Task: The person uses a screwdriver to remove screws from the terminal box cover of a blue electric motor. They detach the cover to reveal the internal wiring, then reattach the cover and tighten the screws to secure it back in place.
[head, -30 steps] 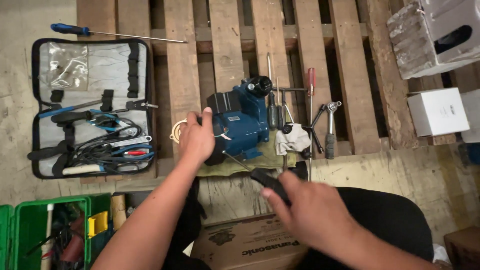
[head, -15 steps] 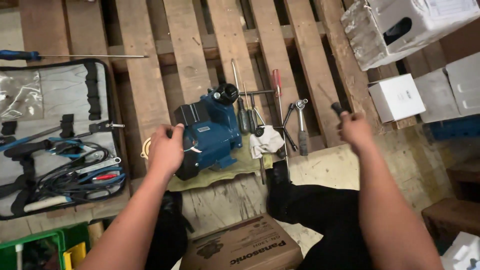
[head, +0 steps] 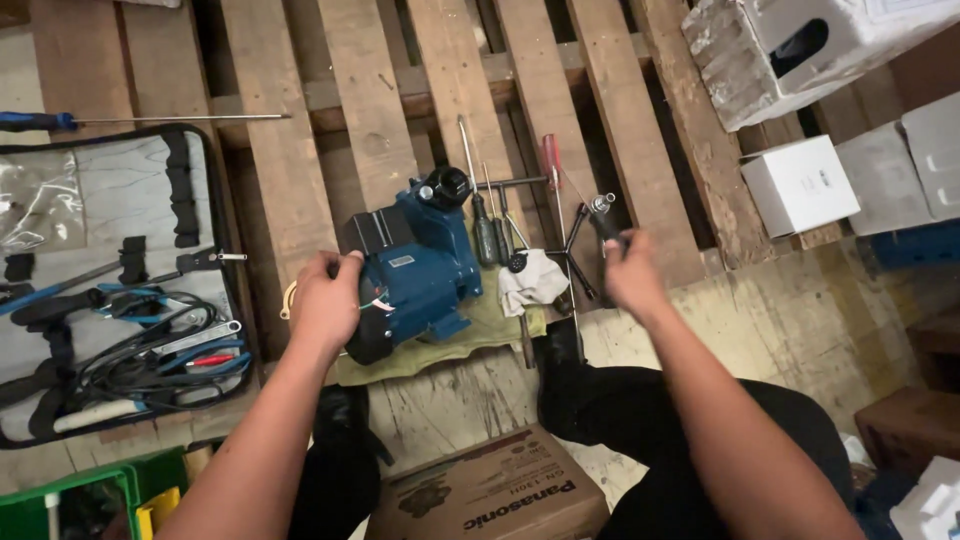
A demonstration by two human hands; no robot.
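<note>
A blue electric water pump [head: 420, 265] sits on an olive cloth [head: 480, 335] on a wooden pallet [head: 370, 120]. My left hand [head: 325, 300] rests against the pump's black rear end. My right hand [head: 630, 270] grips a black-handled tool [head: 603, 215] with a metal tip, held upright to the right of the pump. Between the pump and that hand lie several screwdrivers [head: 488, 225], a red-handled screwdriver [head: 551, 165], a cross wrench [head: 575, 260] and a crumpled white rag [head: 530, 280].
An open grey tool case [head: 110, 290] with pliers and wrenches lies at the left, a long blue-handled screwdriver [head: 140, 120] above it. White boxes [head: 800, 185] stand at the right. A brown cardboard box [head: 490, 495] sits by my knees, a green crate [head: 70, 500] at bottom left.
My right hand swung from near my lap out to the right, then back in toward the tools, and now grips the black-handled tool. My left hand stayed on the pump.
</note>
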